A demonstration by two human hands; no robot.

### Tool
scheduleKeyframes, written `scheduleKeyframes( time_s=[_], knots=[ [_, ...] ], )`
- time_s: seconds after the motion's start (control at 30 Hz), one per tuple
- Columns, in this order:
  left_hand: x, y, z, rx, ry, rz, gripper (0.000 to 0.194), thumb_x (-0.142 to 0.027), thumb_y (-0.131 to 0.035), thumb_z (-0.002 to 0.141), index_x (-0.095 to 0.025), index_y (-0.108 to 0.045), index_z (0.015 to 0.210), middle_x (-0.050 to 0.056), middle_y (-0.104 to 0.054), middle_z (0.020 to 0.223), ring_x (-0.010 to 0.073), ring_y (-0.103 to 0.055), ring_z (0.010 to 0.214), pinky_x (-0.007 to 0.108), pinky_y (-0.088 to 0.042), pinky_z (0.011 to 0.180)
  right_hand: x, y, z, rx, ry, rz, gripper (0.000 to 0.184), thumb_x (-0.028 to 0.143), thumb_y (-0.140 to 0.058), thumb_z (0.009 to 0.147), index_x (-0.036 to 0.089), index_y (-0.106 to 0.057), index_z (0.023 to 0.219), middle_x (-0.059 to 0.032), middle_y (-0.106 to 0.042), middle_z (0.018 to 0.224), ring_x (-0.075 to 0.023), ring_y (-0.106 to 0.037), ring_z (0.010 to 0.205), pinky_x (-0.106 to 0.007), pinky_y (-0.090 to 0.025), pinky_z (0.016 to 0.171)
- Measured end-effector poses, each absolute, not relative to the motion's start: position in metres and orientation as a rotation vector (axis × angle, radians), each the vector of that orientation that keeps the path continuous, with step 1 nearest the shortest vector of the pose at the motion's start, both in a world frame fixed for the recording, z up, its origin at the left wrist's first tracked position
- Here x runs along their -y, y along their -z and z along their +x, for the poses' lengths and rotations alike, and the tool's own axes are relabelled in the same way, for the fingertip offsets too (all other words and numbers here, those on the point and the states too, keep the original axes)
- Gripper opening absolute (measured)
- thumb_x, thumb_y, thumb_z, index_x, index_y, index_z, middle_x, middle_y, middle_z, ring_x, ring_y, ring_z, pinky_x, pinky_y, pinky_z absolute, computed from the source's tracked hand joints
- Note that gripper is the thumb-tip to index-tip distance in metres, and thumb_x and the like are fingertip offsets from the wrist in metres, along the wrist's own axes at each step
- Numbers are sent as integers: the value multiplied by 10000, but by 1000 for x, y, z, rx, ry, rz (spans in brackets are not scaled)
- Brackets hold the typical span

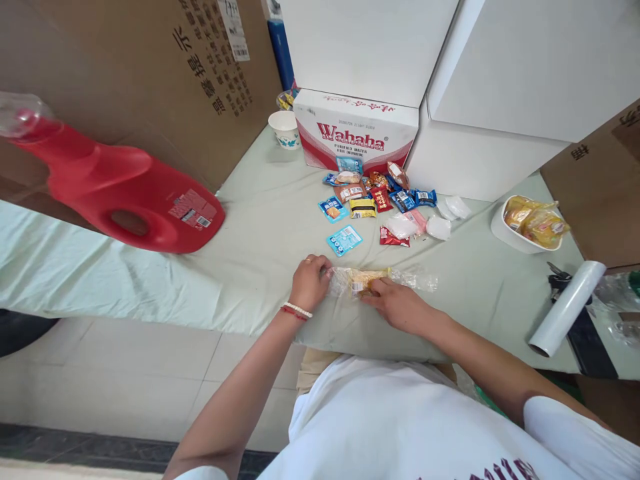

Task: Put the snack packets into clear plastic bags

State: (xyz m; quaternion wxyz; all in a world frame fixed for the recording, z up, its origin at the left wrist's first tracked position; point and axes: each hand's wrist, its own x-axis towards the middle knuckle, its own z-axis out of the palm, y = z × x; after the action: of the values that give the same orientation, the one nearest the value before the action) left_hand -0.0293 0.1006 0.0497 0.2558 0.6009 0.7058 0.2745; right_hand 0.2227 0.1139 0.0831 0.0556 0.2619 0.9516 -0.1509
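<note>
A clear plastic bag with a yellow snack packet inside lies on the pale green cloth near the table's front edge. My left hand, with a bead bracelet on the wrist, is closed on the bag's left end. My right hand presses its fingers on the yellow packet through the plastic. Just beyond lies a scatter of several small snack packets, blue, red and brown.
A red detergent jug lies on its side at the left. A Wahaha water carton and a paper cup stand at the back. A white bowl of wrapped pastries and a roll of plastic film sit at the right.
</note>
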Motion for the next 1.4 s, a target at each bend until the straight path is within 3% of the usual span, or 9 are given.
scheduleKeyframes(
  time_s=[0.13,0.3,0.4,0.53,0.7,0.83,1.1,1.27,1.4],
  knots=[
    [-85,-67,-5,-1592,-847,1307,168,-331,-527,918,-200,-632,919,-11,-638,651,168,-596,614,289,-489,639,-115,-65,226,-3024,770,880,319,134,-511,982,198,-728,1207,-94,-582,1004,-229,-537,973,-325,-464,830],
    [-88,-64,57,-1696,-767,1697,363,-169,-435,952,-161,-657,1239,130,-695,1116,222,-650,1002,360,-520,902,-118,-61,236,-3126,1078,999,293,140,-524,949,192,-738,1142,-107,-645,1073,-238,-581,1030,-374,-493,939],
    [-90,-61,72,-1898,-484,1886,414,-183,-395,995,-177,-626,1337,156,-656,1151,270,-597,1071,375,-509,844,-123,-64,257,-3055,781,1672,304,248,-491,999,211,-715,1202,-110,-662,1066,-265,-581,1025,-416,-497,937],
    [-86,-61,70,-2073,-388,1921,348,-319,-458,1014,-312,-662,1296,118,-630,1064,296,-532,1081,396,-467,840,-130,-67,287,-2647,278,2126,387,402,-679,892,207,-696,1226,-179,-569,1327,-386,-484,1204,-521,-477,942],
    [-90,-56,72,-2124,-556,1834,296,-286,-554,960,-292,-660,1235,138,-529,1262,328,-515,1180,467,-458,936,-138,-87,277,-2616,555,2017,191,272,-518,973,216,-685,1047,-98,-654,1027,-262,-612,908,-368,-500,798],
    [-95,-45,69,-2033,-878,1648,500,-213,-626,869,-190,-514,1356,165,-489,1267,299,-578,1136,474,-493,989,-141,-103,223,-2911,673,1655,305,166,-449,986,212,-670,1191,-102,-645,1156,-242,-610,1032,-332,-489,891],
    [-67,-50,53,-1526,-1405,976,450,-261,-588,825,-254,-388,1228,103,-551,1265,219,-637,1179,391,-563,969,-127,-79,201,-3149,871,1227,522,361,-592,973,119,-523,1430,-216,-503,1454,-336,-445,1299,-522,-420,1104],
    [-63,-75,75,-1296,-1428,1054,420,-326,-637,843,-257,-425,1198,110,-569,1291,250,-590,1306,432,-539,1063,-123,-73,230,-3101,936,1597,539,124,-441,941,193,-486,1473,-156,-552,1454,-288,-486,1327,-488,-414,1143],
    [-48,-72,57,-1432,-1314,1146,421,-350,-655,869,-249,-473,1235,101,-620,1216,249,-685,1157,465,-557,1035,-145,-86,304,-2866,1082,2218,447,224,-412,976,251,-531,1405,-93,-628,1395,-249,-583,1277,-432,-461,1103]
  ],
)
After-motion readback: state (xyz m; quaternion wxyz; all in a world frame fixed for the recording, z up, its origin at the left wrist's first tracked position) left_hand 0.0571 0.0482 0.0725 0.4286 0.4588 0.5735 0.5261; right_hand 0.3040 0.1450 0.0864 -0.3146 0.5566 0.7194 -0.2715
